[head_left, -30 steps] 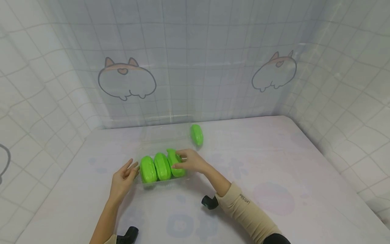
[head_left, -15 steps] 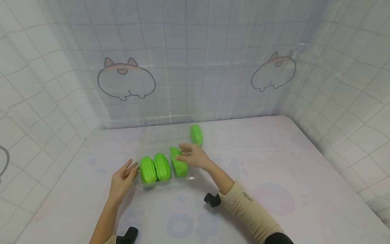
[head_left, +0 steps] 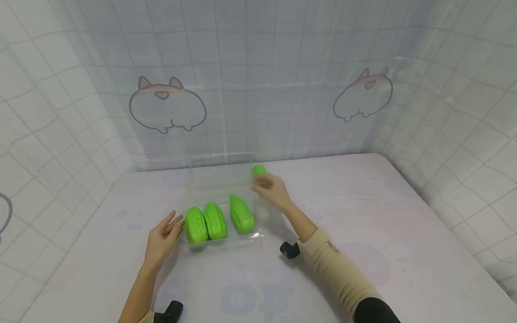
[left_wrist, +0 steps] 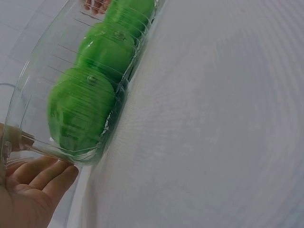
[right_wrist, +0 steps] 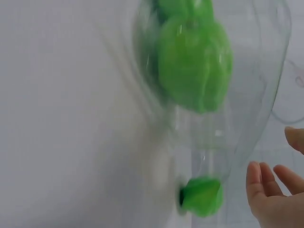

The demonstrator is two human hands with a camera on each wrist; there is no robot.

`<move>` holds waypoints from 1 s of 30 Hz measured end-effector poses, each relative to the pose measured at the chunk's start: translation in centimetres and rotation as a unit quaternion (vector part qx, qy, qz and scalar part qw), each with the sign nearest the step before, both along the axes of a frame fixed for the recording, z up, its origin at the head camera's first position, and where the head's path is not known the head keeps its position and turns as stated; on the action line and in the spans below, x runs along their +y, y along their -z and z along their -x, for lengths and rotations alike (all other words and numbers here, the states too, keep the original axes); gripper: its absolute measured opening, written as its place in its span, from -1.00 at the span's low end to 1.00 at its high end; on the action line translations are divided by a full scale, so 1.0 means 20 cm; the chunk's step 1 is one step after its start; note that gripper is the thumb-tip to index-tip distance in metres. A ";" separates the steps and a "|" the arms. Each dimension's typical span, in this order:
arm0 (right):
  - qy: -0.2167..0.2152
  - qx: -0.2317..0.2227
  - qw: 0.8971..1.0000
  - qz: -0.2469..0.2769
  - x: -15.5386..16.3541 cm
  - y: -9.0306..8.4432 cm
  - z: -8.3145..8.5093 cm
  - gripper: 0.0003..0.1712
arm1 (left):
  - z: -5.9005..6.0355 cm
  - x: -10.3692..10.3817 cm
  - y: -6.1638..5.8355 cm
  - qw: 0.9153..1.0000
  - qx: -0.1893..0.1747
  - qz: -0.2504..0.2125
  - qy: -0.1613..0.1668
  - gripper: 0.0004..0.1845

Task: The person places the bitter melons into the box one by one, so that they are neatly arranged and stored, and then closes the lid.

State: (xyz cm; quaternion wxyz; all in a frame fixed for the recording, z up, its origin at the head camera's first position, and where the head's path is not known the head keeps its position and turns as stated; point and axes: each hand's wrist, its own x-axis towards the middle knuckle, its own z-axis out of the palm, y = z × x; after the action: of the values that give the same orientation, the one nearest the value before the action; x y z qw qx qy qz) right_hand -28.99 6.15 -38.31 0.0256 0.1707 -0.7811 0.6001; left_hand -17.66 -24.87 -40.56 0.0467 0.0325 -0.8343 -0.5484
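Observation:
A clear plastic tray (head_left: 226, 242) lies on the table with three green gourd-like pieces in it: left (head_left: 195, 225), middle (head_left: 215, 221) and right (head_left: 241, 214). My left hand (head_left: 163, 235) rests with straight fingers against the tray's left end; the left wrist view shows the palm (left_wrist: 28, 185) under the tray's corner (left_wrist: 28, 95). My right hand (head_left: 271, 188) hovers with relaxed fingers beside a fourth loose green piece (head_left: 260, 170) behind the tray. In the right wrist view the fingers (right_wrist: 270, 199) stand apart from that piece (right_wrist: 202, 195).
The tray's clear lid (head_left: 218, 179) lies open toward the back. A pale printed cloth (head_left: 363, 215) covers the table. Tiled curtain walls (head_left: 258, 89) with cartoon prints close in the back and both sides. Black wrist mounts (head_left: 289, 250) show near both forearms.
My right hand let go of the third green piece, which now lies flat in the tray, and moved back and right to the loose piece. The left hand stayed put.

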 end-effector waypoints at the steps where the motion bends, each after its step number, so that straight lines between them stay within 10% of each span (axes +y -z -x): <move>1: 0.009 0.005 1.000 0.003 0.01 0.01 0.02 -0.47 | 0.00 0.00 0.00 1.000 0.001 0.000 0.000 -0.43; 30: 0.096 -0.119 0.985 -0.076 0.01 0.13 0.32 -0.29 | 0.00 0.01 -0.01 1.000 0.010 -0.006 0.003 -0.44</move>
State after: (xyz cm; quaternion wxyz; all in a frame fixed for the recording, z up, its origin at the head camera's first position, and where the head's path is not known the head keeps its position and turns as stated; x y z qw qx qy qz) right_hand -35.45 6.32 -40.82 -0.0226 0.0237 -0.8348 0.5496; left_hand -17.63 -24.75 -40.45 0.0529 0.0251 -0.8304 -0.5541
